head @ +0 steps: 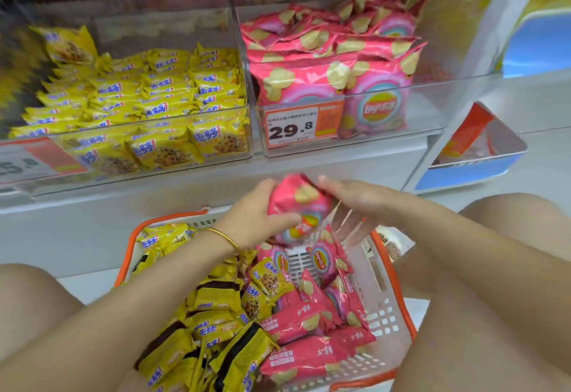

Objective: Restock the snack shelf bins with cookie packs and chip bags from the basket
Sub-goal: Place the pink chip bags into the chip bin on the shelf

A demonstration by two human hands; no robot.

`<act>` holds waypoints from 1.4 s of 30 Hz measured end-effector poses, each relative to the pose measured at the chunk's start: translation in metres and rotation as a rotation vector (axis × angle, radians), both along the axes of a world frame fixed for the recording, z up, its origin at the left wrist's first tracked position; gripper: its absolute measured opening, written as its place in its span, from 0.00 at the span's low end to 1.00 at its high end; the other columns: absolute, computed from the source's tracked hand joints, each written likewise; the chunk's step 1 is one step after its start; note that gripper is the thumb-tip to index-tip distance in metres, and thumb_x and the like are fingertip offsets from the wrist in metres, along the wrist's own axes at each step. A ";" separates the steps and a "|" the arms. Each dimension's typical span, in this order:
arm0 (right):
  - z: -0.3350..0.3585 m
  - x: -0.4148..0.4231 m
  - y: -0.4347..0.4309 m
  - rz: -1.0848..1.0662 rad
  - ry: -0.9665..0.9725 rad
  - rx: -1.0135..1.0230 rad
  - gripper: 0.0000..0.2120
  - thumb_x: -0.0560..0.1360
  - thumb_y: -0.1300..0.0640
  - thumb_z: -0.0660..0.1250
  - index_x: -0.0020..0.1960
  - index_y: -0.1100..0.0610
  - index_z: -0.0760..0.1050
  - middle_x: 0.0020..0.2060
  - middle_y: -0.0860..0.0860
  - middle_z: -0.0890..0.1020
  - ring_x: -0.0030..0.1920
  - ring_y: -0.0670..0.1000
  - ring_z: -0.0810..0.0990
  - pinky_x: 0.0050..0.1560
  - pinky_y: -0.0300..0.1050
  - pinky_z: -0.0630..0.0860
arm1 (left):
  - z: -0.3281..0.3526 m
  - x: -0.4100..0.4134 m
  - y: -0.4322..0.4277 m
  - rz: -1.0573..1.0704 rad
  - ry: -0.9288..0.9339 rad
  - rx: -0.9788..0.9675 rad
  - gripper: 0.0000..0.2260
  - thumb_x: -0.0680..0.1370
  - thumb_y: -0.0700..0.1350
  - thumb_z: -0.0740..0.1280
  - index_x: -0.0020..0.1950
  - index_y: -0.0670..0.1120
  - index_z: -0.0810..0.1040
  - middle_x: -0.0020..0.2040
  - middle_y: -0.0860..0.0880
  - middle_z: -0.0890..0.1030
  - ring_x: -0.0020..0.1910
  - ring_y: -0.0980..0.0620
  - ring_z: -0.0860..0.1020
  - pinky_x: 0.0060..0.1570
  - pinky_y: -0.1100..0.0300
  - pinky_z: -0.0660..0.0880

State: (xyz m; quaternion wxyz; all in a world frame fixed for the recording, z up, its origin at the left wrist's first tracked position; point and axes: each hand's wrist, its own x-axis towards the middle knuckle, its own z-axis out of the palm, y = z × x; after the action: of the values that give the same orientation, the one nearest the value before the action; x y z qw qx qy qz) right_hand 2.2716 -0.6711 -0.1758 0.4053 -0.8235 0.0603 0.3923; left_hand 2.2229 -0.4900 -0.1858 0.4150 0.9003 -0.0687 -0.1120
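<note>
On the left of the shelf sits the clear cookie bin [154, 127], nearly full of yellow cookie packs [160, 88], so this bag does not go there. Below it, the orange and white basket [381, 308] sits between the person's knees, with loose cookie packs [216, 326] in its left half and pink chip bags [309, 357] in its right half. The left hand [256, 215], with a gold bangle [224, 237] on its wrist, is curled round the left side of one chip bag [298, 200] and holds it up above the basket, just under the shelf edge. The right hand [349, 206] is at the bag's other side. Its fingers are straight, spread wide and a bit blurry, and only the thumb looks to touch the top of the bag. The step looks like lifting this bag up to the clear chip bin [386, 113] on the right, the one with the 29.8 price tag [292, 129]. To do it well, hold the bag softly, since it is puffy and the chips inside can break. That bin is piled high at the back, so the bag should go in the lower front part, lying flat. Lift it over the front wall and do not bump the tag
</note>
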 end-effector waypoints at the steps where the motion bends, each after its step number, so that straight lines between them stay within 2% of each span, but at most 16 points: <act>1: 0.010 0.001 -0.006 0.088 -0.175 -0.107 0.28 0.79 0.38 0.47 0.58 0.58 0.74 0.45 0.60 0.79 0.39 0.55 0.79 0.35 0.40 0.75 | 0.007 0.001 0.004 -0.004 0.068 -0.106 0.09 0.74 0.43 0.71 0.50 0.49 0.73 0.36 0.60 0.79 0.36 0.65 0.78 0.36 0.70 0.72; 3: 0.029 0.002 -0.020 0.119 -0.457 -0.096 0.27 0.80 0.41 0.47 0.58 0.58 0.77 0.52 0.57 0.81 0.45 0.51 0.78 0.39 0.33 0.71 | 0.021 0.002 0.011 -0.035 0.166 -0.211 0.06 0.75 0.42 0.69 0.48 0.53 0.74 0.34 0.63 0.80 0.32 0.69 0.77 0.33 0.76 0.70; 7: 0.065 -0.005 -0.035 0.286 -0.408 0.236 0.19 0.78 0.45 0.57 0.61 0.54 0.75 0.56 0.47 0.79 0.57 0.45 0.78 0.58 0.39 0.74 | 0.043 0.005 0.012 -0.152 0.270 -0.229 0.18 0.73 0.53 0.71 0.61 0.52 0.74 0.54 0.55 0.82 0.53 0.59 0.80 0.55 0.63 0.75; 9: 0.081 -0.004 -0.035 0.450 -0.441 0.218 0.17 0.73 0.48 0.66 0.61 0.50 0.72 0.55 0.44 0.78 0.55 0.40 0.77 0.54 0.35 0.75 | 0.061 0.012 0.005 -0.211 0.260 -0.234 0.16 0.73 0.50 0.69 0.60 0.53 0.74 0.53 0.58 0.82 0.53 0.59 0.80 0.53 0.65 0.75; 12: 0.106 0.003 -0.043 0.462 -0.594 0.156 0.16 0.69 0.53 0.74 0.54 0.52 0.74 0.44 0.47 0.79 0.39 0.40 0.78 0.37 0.37 0.77 | 0.097 0.030 -0.014 -0.245 0.145 -0.164 0.20 0.72 0.55 0.72 0.60 0.48 0.76 0.50 0.58 0.83 0.50 0.60 0.81 0.52 0.64 0.75; 15: 0.139 0.013 -0.068 0.289 -0.711 0.205 0.14 0.68 0.54 0.74 0.51 0.57 0.75 0.37 0.53 0.80 0.34 0.44 0.77 0.31 0.41 0.73 | 0.137 0.049 -0.043 -0.203 0.013 -0.188 0.10 0.77 0.49 0.67 0.41 0.45 0.72 0.24 0.59 0.76 0.24 0.64 0.73 0.27 0.68 0.70; 16: 0.151 0.016 -0.078 0.192 -0.756 0.254 0.13 0.68 0.55 0.74 0.50 0.57 0.76 0.34 0.49 0.80 0.32 0.43 0.77 0.29 0.38 0.73 | 0.154 0.056 -0.055 -0.158 -0.017 -0.232 0.12 0.79 0.50 0.65 0.38 0.46 0.70 0.21 0.57 0.72 0.20 0.62 0.69 0.25 0.65 0.68; 18: 0.169 0.025 -0.097 -0.003 -0.884 0.302 0.15 0.67 0.55 0.75 0.51 0.56 0.76 0.36 0.47 0.82 0.33 0.42 0.79 0.27 0.36 0.74 | 0.177 0.077 -0.073 -0.051 -0.115 -0.358 0.15 0.81 0.49 0.59 0.36 0.46 0.71 0.24 0.55 0.72 0.24 0.59 0.71 0.32 0.62 0.71; 20: 0.181 0.037 -0.111 -0.143 -1.083 0.210 0.20 0.66 0.53 0.76 0.55 0.57 0.76 0.42 0.50 0.82 0.39 0.46 0.80 0.36 0.40 0.78 | 0.185 0.109 -0.081 0.070 -0.303 -0.361 0.13 0.81 0.47 0.59 0.37 0.48 0.71 0.34 0.50 0.75 0.37 0.53 0.76 0.43 0.53 0.75; 22: 0.187 0.050 -0.119 -0.239 -1.299 0.029 0.23 0.66 0.51 0.76 0.57 0.57 0.74 0.43 0.49 0.79 0.43 0.49 0.77 0.43 0.44 0.74 | 0.180 0.141 -0.087 0.183 -0.492 -0.157 0.06 0.79 0.44 0.60 0.44 0.47 0.74 0.45 0.47 0.77 0.48 0.48 0.77 0.55 0.51 0.75; 25: 0.186 0.070 -0.120 -0.238 -1.489 -0.423 0.22 0.68 0.48 0.72 0.57 0.55 0.71 0.48 0.53 0.77 0.50 0.57 0.76 0.43 0.49 0.69 | 0.166 0.171 -0.103 0.127 -0.605 0.231 0.10 0.78 0.41 0.59 0.53 0.41 0.78 0.53 0.41 0.80 0.56 0.44 0.76 0.55 0.57 0.70; 28: 0.176 0.091 -0.113 -0.144 -1.458 -0.688 0.22 0.69 0.46 0.70 0.58 0.55 0.69 0.54 0.57 0.76 0.56 0.61 0.75 0.41 0.49 0.65 | 0.149 0.192 -0.117 0.000 -0.527 0.495 0.14 0.80 0.47 0.55 0.50 0.40 0.77 0.53 0.36 0.78 0.55 0.37 0.76 0.52 0.50 0.71; 32: 0.160 0.129 -0.106 -0.051 -1.334 -0.831 0.21 0.72 0.50 0.70 0.58 0.57 0.69 0.56 0.57 0.76 0.57 0.60 0.76 0.41 0.48 0.63 | 0.130 0.215 -0.122 -0.115 -0.336 0.805 0.33 0.75 0.64 0.40 0.67 0.45 0.68 0.67 0.39 0.71 0.65 0.38 0.70 0.64 0.46 0.66; 36: 0.158 0.162 -0.102 0.127 -1.137 -0.879 0.18 0.72 0.56 0.71 0.59 0.58 0.71 0.56 0.56 0.78 0.57 0.60 0.78 0.42 0.48 0.67 | 0.124 0.221 -0.122 -0.104 -0.229 1.011 0.28 0.80 0.61 0.44 0.78 0.50 0.47 0.76 0.43 0.58 0.74 0.42 0.58 0.71 0.48 0.55; 39: 0.161 0.183 -0.096 0.295 -0.990 -0.852 0.21 0.70 0.55 0.73 0.59 0.58 0.71 0.55 0.54 0.77 0.57 0.59 0.77 0.43 0.49 0.70 | 0.131 0.216 -0.125 -0.115 -0.159 1.049 0.28 0.81 0.60 0.45 0.78 0.51 0.43 0.78 0.46 0.53 0.75 0.44 0.54 0.72 0.48 0.50; 42: 0.152 0.208 -0.088 0.492 -0.977 -0.776 0.25 0.69 0.56 0.74 0.62 0.59 0.69 0.58 0.56 0.77 0.57 0.59 0.76 0.50 0.48 0.75 | 0.134 0.215 -0.124 -0.121 -0.112 1.077 0.28 0.81 0.60 0.45 0.77 0.52 0.41 0.78 0.47 0.51 0.76 0.43 0.53 0.73 0.47 0.48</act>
State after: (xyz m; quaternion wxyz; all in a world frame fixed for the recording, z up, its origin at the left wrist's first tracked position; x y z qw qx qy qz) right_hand 2.4796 -0.7594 -0.0234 -0.0408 -0.9823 -0.1828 0.0054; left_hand 2.4378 -0.6140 -0.0516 -0.1162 0.9846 -0.0750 -0.1070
